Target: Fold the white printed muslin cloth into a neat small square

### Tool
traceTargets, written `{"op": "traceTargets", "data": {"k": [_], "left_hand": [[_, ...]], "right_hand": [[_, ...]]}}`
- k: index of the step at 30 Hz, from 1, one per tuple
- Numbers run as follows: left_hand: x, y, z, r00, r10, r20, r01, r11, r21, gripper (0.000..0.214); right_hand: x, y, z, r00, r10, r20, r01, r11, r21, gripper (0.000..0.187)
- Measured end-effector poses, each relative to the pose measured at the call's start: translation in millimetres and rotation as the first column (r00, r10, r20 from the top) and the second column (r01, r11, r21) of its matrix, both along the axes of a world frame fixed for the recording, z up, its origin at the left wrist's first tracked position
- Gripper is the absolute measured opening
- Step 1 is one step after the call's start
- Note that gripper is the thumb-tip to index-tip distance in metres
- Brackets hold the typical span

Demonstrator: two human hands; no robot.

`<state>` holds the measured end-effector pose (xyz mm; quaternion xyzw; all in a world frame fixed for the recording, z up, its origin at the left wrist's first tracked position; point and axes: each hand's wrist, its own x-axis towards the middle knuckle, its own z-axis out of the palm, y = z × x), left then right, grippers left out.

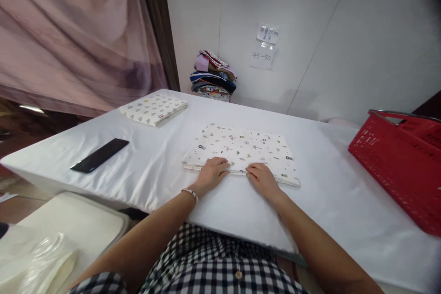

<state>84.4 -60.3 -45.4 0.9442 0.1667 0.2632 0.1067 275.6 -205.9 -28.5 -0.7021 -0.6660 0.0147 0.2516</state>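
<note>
A folded white cloth (241,144) with a small print of animals and plants lies flat on the white-covered table in front of me. My left hand (213,172) grips its near edge left of the middle, fingers on top and thumb by the edge. My right hand (263,179) has hold of the same edge a little further right, its fingers bent over the layers. Between the two hands a short stretch of the layered edge shows. Parts of both thumbs are hidden.
Another folded cloth (155,109) with grey shapes lies at the far left of the table (330,193), behind a flat black object (99,155). At the right stands a red plastic basket (396,165). Stacked fabrics (213,76) rise by the wall. Clear plastic (44,262) lies lower left.
</note>
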Motion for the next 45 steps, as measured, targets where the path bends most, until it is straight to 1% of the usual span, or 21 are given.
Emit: {"op": "traceTargets", "data": {"k": [4,8,12,18,23,27,30,33,37,41,45], "left_hand": [[0.4,-2.5,5.7,0.999,-0.028,-0.036,0.03,0.999,0.032,0.023],[1.5,-2.9,10.4,0.998,-0.006,-0.068,0.01,0.998,0.064,0.022],[2.1,-2.0,10.6,0.996,-0.003,-0.088,0.01,0.997,0.075,0.022],[3.8,-2.8,10.0,0.995,0.013,-0.095,-0.008,0.999,0.054,0.022],[6.8,-5.0,11.2,0.996,0.021,-0.086,-0.016,0.998,0.059,0.029],[8.9,-7.6,12.5,0.994,0.056,-0.093,-0.048,0.995,0.088,0.028],[9.6,-9.4,13.8,0.991,0.091,-0.103,-0.081,0.992,0.098,0.026],[9.8,-10.3,15.3,0.987,0.107,-0.116,-0.097,0.991,0.092,0.023],[10.2,-10.1,16.7,0.986,0.114,-0.119,-0.106,0.992,0.071,0.023],[9.8,-8.9,15.4,0.989,0.104,-0.105,-0.1,0.994,0.037,0.022],[6.8,-7.3,11.4,0.997,0.054,-0.063,-0.055,0.998,-0.017,0.023]], "right_hand": [[0.6,0.8,-6.1,0.996,-0.047,-0.074,0.05,0.998,0.033,0.025],[1.0,2.1,-9.6,0.991,-0.058,-0.121,0.065,0.997,0.052,0.025],[0.2,2.8,-11.0,0.989,-0.067,-0.129,0.075,0.995,0.062,0.025],[-0.6,3.8,-12.1,0.989,-0.09,-0.119,0.098,0.993,0.062,0.025],[-2.8,2.8,-11.8,0.989,-0.101,-0.112,0.109,0.991,0.073,0.025],[-6.3,0.5,-10.1,0.993,-0.093,-0.074,0.1,0.991,0.094,0.023],[-10.6,1.5,-7.2,0.998,-0.068,-0.004,0.069,0.993,0.097,0.022],[-15.9,6.8,-3.8,0.996,-0.043,0.074,0.037,0.996,0.079,0.022],[-21.0,16.3,-2.7,0.992,-0.048,0.119,0.04,0.997,0.064,0.018],[-22.0,18.0,-5.5,0.988,-0.053,0.148,0.04,0.995,0.089,0.019],[-21.1,14.9,-7.9,0.986,-0.022,0.164,0.005,0.995,0.105,0.022]]}}
